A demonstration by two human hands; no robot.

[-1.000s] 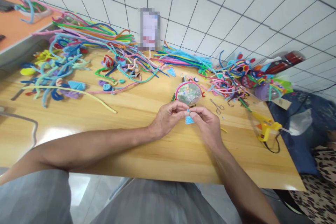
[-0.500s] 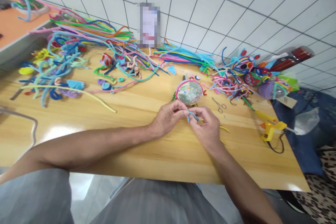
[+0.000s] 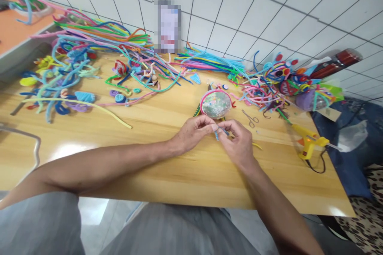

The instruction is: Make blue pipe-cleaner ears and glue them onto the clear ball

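Observation:
Both hands meet over the wooden table and pinch a small piece of blue pipe cleaner, partly covered by the fingers. My left hand closes thumb and forefinger on its left end. My right hand grips the same piece from the right, fingers curled. Just beyond the hands stands a clear rounded container with a pink pipe cleaner rim and small bright bits inside. A yellow strip lies beside my right hand, partly hidden. Small scissors rest to the right of the container.
Pipe cleaners in many colours are heaped along the tiled wall and at the left. A phone leans on the wall. At the right lie a yellow glue gun with a black cord, decorated figures and a dark red cylinder.
The fingers have shifted slightly around the blue pipe cleaner, which now shows less between them. Both hands stay in nearly the same place; the view has moved a little.

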